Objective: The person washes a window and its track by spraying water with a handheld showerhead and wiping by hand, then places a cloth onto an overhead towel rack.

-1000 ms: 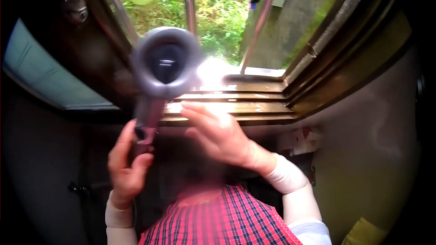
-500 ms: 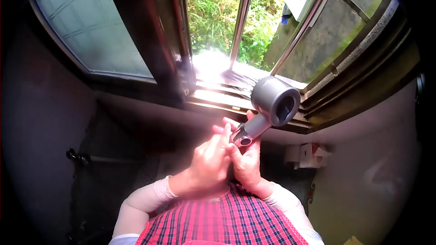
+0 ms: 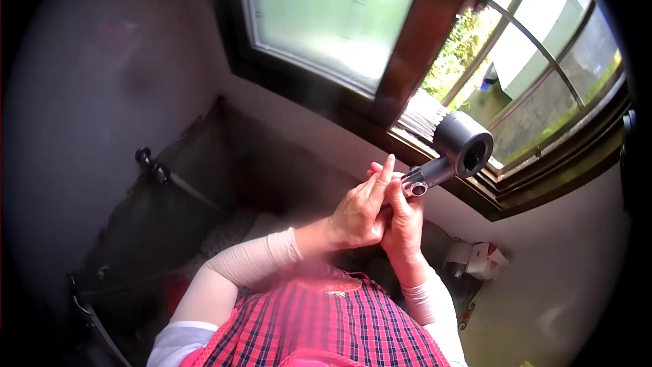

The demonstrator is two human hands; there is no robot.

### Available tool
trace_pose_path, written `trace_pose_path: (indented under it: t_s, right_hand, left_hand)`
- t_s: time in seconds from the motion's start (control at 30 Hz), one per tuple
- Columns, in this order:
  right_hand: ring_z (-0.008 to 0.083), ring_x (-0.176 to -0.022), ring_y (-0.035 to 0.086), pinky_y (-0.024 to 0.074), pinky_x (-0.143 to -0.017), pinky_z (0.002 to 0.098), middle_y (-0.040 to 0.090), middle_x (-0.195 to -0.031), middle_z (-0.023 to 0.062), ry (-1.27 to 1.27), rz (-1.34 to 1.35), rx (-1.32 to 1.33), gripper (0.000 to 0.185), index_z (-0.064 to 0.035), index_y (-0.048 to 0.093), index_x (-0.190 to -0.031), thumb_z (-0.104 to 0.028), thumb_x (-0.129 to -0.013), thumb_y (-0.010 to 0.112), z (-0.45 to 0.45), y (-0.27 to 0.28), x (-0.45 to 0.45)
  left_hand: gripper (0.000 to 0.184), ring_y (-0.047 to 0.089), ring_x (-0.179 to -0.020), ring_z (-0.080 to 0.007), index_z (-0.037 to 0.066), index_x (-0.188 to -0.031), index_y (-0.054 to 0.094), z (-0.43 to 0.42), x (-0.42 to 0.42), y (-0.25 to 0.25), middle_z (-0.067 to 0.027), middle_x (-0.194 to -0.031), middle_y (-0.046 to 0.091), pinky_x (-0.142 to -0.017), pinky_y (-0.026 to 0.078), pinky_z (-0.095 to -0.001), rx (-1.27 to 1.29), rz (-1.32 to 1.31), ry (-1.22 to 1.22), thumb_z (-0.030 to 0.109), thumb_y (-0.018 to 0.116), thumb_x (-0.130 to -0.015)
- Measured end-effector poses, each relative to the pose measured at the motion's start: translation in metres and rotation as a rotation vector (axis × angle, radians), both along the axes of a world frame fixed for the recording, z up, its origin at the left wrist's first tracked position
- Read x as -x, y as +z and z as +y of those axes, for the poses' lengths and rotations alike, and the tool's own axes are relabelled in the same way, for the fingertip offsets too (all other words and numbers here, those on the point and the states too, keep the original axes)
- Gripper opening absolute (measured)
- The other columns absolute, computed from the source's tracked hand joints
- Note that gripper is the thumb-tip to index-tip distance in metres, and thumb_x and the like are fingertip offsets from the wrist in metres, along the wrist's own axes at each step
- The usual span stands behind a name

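Observation:
A grey hair dryer (image 3: pixel 463 144) with a round, hollow head is tilted up to the right in front of me. Around its handle, just below the shiny part with a round button, my right hand (image 3: pixel 405 225) is closed with the thumb lying along it. My left hand (image 3: pixel 358 214) meets the right at the lower end of the handle. Its index finger points upward while the other fingers curl in; the handle's lower end is hidden between both hands.
Ahead are a frosted window pane (image 3: pixel 329 17) and a barred opening with a dark frame (image 3: pixel 502 204). A toilet roll (image 3: pixel 458 254) and a white box (image 3: pixel 486 261) sit by the right wall. Dark furniture with a black knob (image 3: pixel 143 156) stands left.
My view has turned to the left, so the window, hands and hair dryer appear further right. Both hands stay together at the handle, the left index finger now straighter.

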State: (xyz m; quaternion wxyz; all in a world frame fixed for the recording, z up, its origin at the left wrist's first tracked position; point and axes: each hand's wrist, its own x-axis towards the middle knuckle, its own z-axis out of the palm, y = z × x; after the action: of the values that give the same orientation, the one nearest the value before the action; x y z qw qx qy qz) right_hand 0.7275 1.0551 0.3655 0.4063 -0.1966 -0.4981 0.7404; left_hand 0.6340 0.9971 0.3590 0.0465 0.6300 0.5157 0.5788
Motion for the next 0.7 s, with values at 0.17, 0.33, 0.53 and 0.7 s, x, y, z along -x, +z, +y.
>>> trace_pose_path:
  t_s: [0.17, 0.33, 0.53, 0.7]
  right_hand:
    - [0.0229, -0.096, 0.061, 0.0489, -0.088, 0.0401, 0.064, -0.106, 0.0147, -0.025, 0.039, 0.119, 0.029, 0.0005, 0.057, -0.106, -0.025, -0.093, 0.059, 0.017, 0.001, 0.01]
    - [0.0217, -0.092, 0.057, 0.05, -0.087, 0.0463, 0.054, -0.094, 0.0069, -0.007, -0.002, 0.06, 0.033, -0.0052, 0.054, -0.103, -0.034, -0.089, 0.062, 0.027, 0.002, -0.016]
    - [0.0184, -0.088, 0.052, 0.0463, -0.089, 0.042, 0.051, -0.091, 0.0059, 0.027, 0.057, 0.081, 0.027, -0.004, 0.052, -0.098, -0.029, -0.091, 0.06, 0.022, -0.005, -0.012]
    - [0.0229, -0.09, 0.053, 0.0429, -0.089, 0.0405, 0.055, -0.089, 0.0077, 0.076, 0.007, 0.044, 0.03, -0.0026, 0.054, -0.092, -0.032, -0.091, 0.058, 0.05, -0.015, -0.014]
  left_hand:
    - [0.061, 0.051, -0.112, -0.0407, -0.005, -0.132, 0.041, -0.031, 0.027, 0.01, -0.0268, -0.123, 0.048, -0.094, 0.044, -0.0426, 0.088, 0.174, 0.102, 0.008, 0.064, -0.077]
    - [0.035, 0.06, -0.095, -0.0333, 0.001, -0.111, 0.06, -0.107, 0.097, -0.035, -0.0185, -0.106, 0.06, -0.081, 0.05, -0.0392, 0.292, 0.153, 0.351, 0.013, 0.066, -0.078]
    - [0.016, 0.062, -0.078, -0.0317, 0.001, -0.09, 0.067, -0.273, 0.178, -0.132, -0.014, -0.082, 0.064, -0.069, 0.05, -0.0378, 0.436, 0.026, 0.936, 0.011, 0.067, -0.077]
    - [0.016, 0.065, -0.077, -0.0249, 0.002, -0.092, 0.067, -0.439, 0.205, -0.17, -0.0128, -0.086, 0.067, -0.07, 0.05, -0.0335, 0.5, -0.28, 1.39, 0.012, 0.067, -0.08]
